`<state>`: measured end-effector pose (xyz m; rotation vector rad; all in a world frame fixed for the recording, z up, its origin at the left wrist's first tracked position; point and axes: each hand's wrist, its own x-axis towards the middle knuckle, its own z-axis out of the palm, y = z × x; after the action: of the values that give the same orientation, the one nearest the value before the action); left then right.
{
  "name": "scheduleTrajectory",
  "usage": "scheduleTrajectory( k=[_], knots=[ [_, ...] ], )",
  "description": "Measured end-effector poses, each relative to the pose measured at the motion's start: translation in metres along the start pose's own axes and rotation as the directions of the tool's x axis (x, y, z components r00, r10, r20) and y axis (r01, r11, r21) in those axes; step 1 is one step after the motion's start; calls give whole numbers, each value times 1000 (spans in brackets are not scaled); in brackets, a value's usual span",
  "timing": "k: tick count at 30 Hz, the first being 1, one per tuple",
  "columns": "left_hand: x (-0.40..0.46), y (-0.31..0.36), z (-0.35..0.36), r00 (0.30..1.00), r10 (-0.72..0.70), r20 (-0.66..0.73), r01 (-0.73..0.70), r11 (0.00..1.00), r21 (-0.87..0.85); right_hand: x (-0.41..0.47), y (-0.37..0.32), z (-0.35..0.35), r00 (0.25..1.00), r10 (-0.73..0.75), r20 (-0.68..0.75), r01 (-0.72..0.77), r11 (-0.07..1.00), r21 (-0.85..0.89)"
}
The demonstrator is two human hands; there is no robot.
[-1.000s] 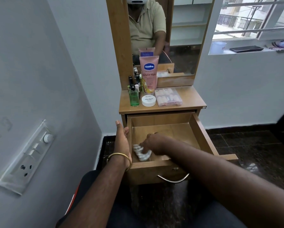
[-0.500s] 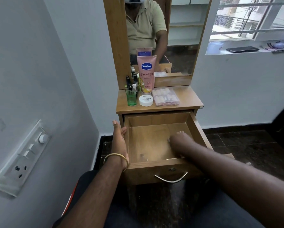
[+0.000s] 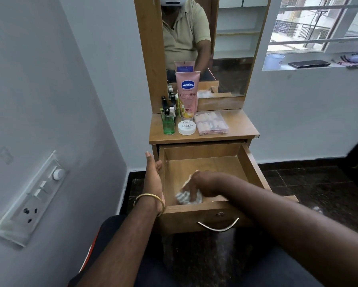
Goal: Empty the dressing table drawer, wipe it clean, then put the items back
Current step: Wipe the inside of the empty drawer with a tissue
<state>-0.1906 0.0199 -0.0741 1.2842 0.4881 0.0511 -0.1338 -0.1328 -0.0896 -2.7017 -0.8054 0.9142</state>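
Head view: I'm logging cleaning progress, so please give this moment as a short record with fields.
stage: wiping
drawer: pulled open, no items visible inside besides the cloth
right hand: presses a striped cloth on the drawer floor, near the front left
left hand: rests against the drawer's left side wall
tabletop: Vaseline tube, green bottle, nail polish remover tub, clear compartment box, small dark bottles behind

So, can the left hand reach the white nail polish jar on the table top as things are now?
Probably yes. The left hand rests on the drawer left wall, just below the table top, and the white nail polish jar stands near the front edge with nothing before it. Only the green bottle beside it stands close.
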Motion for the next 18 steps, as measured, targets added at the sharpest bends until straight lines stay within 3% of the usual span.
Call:
scheduleTrajectory(
  k=[3,7,9,12,14,18],
  knots=[
    [0,-1,-1,1000,-10,15,10,1000,0,-18,45,-5,1000,1,-7,-1,997,-77],
    [-1,1,-2,1000,-17,15,17,1000,-1,-54,74,-17,973,194,-124,-215,958,-188],
    [-1,1,-1,1000,-20,18,20,1000,1,-61,76,-10,914,294,-279,-354,915,-195],
    [-1,1,-1,1000,-21,19,21,1000,0,-48,56,7,804,478,-354,-523,852,-36],
    [-2,1,-1,1000,-14,15,14,1000,1,-34,35,13,773,529,-348,-552,833,40],
    [-1,0,-1,1000,-8,7,8,1000,2,-8,-14,17,833,427,-353,-453,891,10]
  ],
)
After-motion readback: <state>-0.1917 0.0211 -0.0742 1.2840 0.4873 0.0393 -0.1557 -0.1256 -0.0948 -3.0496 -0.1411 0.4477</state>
